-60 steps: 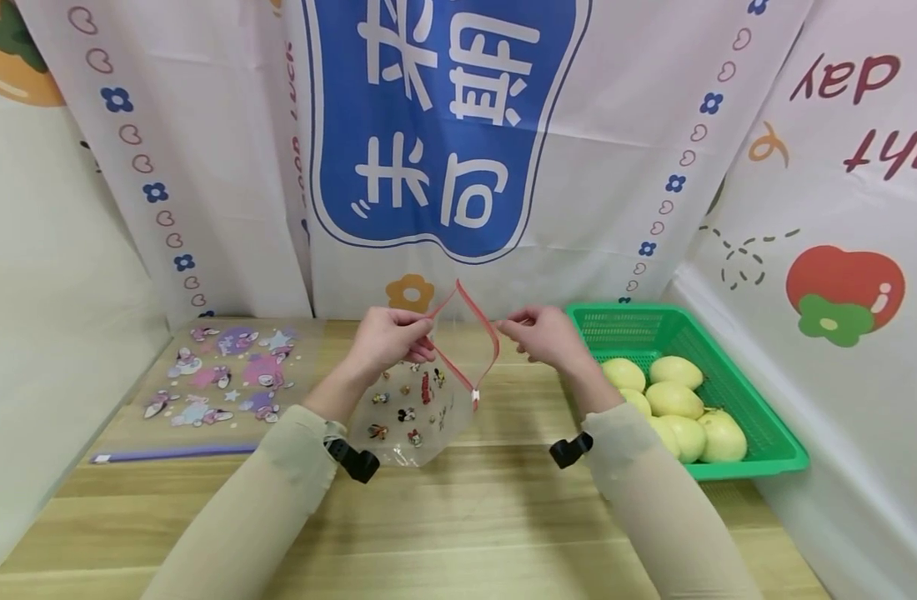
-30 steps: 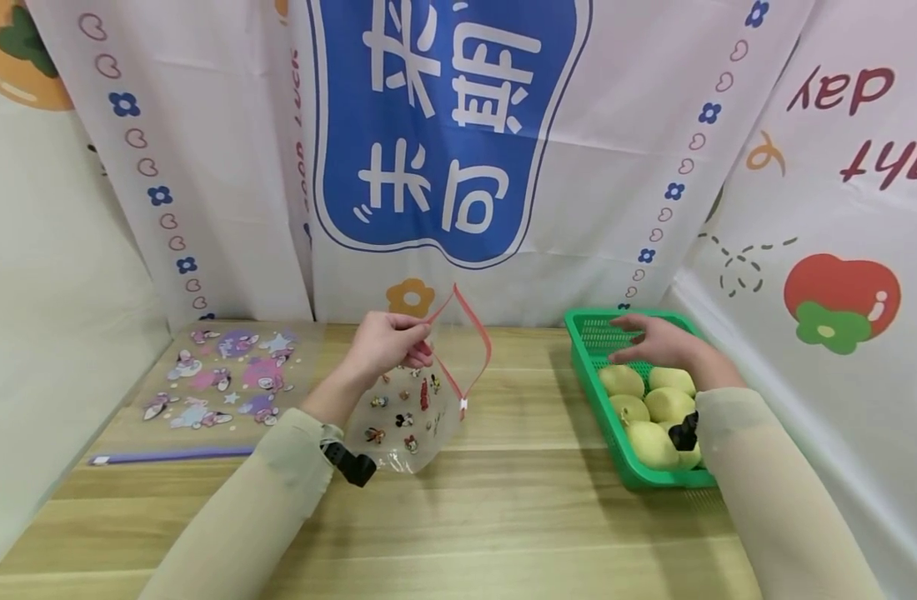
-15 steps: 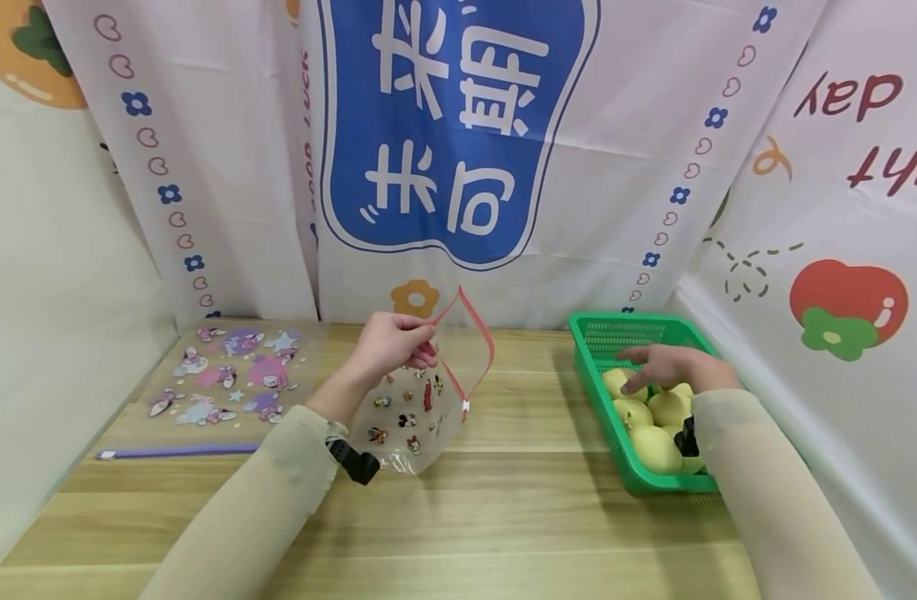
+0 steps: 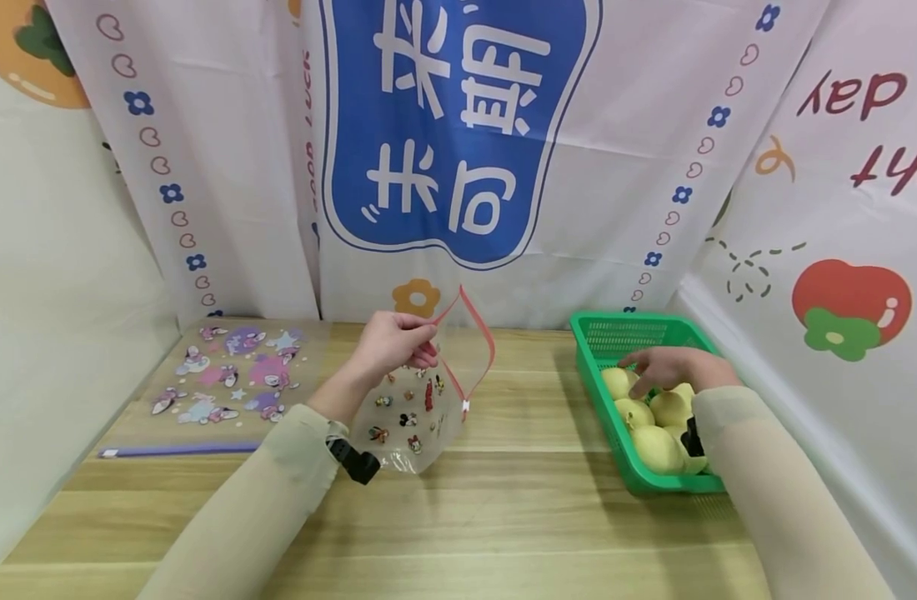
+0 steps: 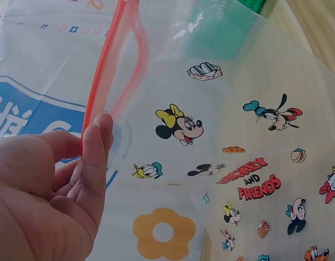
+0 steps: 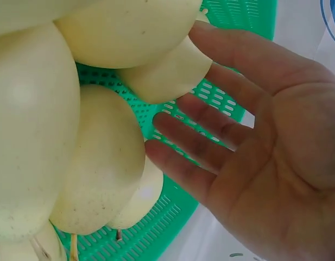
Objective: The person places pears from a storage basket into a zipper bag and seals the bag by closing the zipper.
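In the head view my left hand [image 4: 389, 343] pinches the red zip edge of a clear zip bag [image 4: 409, 429] and holds it up above the table, its mouth spread apart. The left wrist view shows the thumb and fingers on the red strip of the bag [image 5: 254, 119], which is printed with cartoon characters. My right hand [image 4: 672, 368] reaches down into a green basket [image 4: 608, 421] of pale yellow pears [image 4: 656, 450]. From the right wrist, the fingers [image 6: 183, 171] are spread and gently bent, with fingertips against or very close to the pears [image 6: 105, 157]. No pear is gripped.
A second clear bag [image 4: 237, 379], with purple and pink prints and a purple zip [image 4: 181, 451], lies flat at the left on the wooden table [image 4: 458, 525]. Printed cloth [image 4: 616, 183] hangs behind the table and along its sides.
My right hand has left the bag's red edge, moved right over the basket and come down among the pears. The left hand keeps its hold on the bag, nearly still.
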Tool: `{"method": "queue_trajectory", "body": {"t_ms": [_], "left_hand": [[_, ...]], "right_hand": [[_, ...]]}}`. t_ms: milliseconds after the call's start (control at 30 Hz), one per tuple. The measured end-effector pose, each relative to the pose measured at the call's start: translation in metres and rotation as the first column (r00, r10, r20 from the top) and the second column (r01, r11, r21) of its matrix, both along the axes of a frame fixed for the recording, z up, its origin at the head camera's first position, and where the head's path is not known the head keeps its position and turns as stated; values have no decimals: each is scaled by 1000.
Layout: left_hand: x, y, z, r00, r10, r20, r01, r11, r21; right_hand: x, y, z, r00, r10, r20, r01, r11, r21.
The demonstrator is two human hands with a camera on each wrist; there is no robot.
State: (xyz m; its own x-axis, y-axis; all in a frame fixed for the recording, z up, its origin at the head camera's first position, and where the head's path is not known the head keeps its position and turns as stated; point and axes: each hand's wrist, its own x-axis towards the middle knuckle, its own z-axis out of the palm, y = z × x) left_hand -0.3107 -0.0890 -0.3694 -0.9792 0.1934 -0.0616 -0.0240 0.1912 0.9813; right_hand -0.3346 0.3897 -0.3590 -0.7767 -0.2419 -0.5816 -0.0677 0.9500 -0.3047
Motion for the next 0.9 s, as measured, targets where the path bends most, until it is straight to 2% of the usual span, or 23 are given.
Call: {"method": "queue_trajectory", "body": {"t_ms": [200,433,600,900], "left_hand": [[0,1,-2,1000,-6,6,6,1000,1],[0,2,-3,1000,-14,14,13,1000,12],[-1,3,-3,1000,-21,19,21,1000,15],[0,3,-3,1000,-8,14,8,1000,10]], "right_hand": [[1,-6,-1,1000,-25,16,25,1000,9],[-9,-11,-6,1000,7,30,-9,998,67],[-12,-12,-11,1000,8,-3,-7,993,121],[-8,-12,-12,995,31,-99,-20,993,112]]}}
